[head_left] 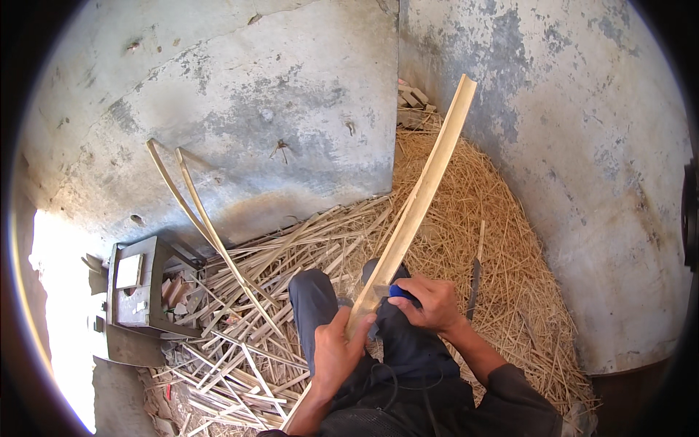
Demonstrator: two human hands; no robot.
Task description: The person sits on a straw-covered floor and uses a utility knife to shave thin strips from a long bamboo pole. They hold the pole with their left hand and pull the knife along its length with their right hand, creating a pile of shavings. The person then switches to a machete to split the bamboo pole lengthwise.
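A long split half of bamboo [429, 182], hollow and pale inside, slants from my lap up toward the far right. My left hand [338, 351] is closed around its lower part, thumb over the edge. In my right hand [435, 302] is a blue-handled knife [400, 292], its short grey blade lying against the bamboo's right edge just above my left hand. My fingers hide most of the handle. The bamboo passes between my knees, over dark trousers [313, 302], and its lower end runs under my left forearm.
Bamboo strips [237, 346] lie in a loose pile at left, beside a heap of shavings [510, 277]. Long bent strips [211, 229] rest against the worn wall [218, 95]. A wooden stool [138, 306] lies on its side at far left. Within the shavings stands a dark flat bar [475, 280].
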